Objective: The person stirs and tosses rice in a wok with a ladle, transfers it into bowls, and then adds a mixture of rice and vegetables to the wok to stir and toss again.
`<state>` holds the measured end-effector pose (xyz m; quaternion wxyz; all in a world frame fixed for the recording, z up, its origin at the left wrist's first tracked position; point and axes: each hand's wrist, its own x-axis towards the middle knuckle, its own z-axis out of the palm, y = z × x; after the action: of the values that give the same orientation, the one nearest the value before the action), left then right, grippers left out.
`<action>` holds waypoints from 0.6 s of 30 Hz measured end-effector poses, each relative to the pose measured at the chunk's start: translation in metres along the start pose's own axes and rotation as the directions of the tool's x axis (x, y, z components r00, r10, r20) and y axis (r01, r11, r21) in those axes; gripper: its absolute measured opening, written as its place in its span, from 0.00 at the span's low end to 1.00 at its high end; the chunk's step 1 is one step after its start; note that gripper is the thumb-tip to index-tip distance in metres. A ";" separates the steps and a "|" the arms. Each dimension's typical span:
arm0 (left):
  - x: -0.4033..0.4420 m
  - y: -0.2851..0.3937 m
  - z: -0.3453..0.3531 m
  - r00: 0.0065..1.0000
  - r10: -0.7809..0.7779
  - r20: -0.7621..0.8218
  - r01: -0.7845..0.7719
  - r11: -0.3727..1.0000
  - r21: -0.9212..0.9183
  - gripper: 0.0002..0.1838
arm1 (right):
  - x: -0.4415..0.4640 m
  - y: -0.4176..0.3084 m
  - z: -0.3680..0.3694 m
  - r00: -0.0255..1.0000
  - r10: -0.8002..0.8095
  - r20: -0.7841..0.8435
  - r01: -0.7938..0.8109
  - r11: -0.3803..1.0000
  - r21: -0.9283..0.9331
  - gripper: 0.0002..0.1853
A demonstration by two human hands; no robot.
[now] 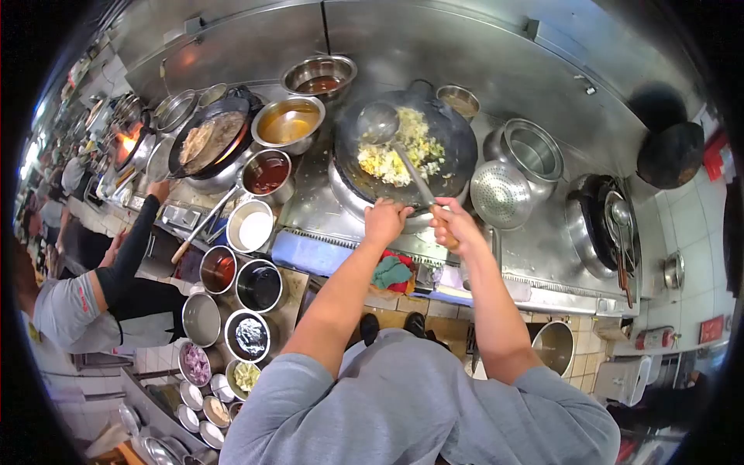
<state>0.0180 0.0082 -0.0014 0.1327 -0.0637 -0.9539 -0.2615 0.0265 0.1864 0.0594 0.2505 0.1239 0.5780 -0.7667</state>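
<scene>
A dark wok point(459, 143) sits on the burner ahead of me, holding fried rice point(415, 155) with yellow egg-like bits and some green. My left hand point(387, 221) is closed at the wok's near edge; the part it grips is hidden under the fingers. In my right hand point(456, 226) is the wooden handle end of a long metal ladle point(379, 124). The ladle's bowl rests over the far left of the rice, inside the wok. A perforated strainer point(501, 194) lies just right of the wok, over a steel pot.
Steel bowls of orange liquid point(289, 122) and red sauce point(267, 176) stand left of the wok. Several seasoning pots point(248, 335) line my left side. A co-worker point(77, 310) tends another wok point(205, 143) farther left. Stacked woks point(593, 225) stand at right.
</scene>
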 end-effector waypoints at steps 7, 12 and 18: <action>-0.004 0.001 -0.003 1.000 -0.008 0.022 0.009 1.000 -0.029 0.15 | -0.006 -0.015 0.022 0.941 -0.284 -0.186 0.112 0.777 -0.619 0.17; -0.002 0.000 -0.002 0.999 -0.007 0.041 0.009 0.999 -0.032 0.16 | -0.002 0.022 -0.001 0.999 0.014 -0.052 -0.017 0.998 -0.056 0.15; 0.002 -0.009 -0.004 0.991 0.000 0.136 0.015 0.994 -0.111 0.17 | -0.016 -0.010 -0.045 0.810 -0.535 -0.239 0.099 0.526 -0.845 0.20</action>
<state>0.0155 -0.0018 -0.0023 0.0625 -0.0851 -0.9448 -0.3102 0.0305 0.2350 0.0615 -0.0196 0.0687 0.9132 -0.4012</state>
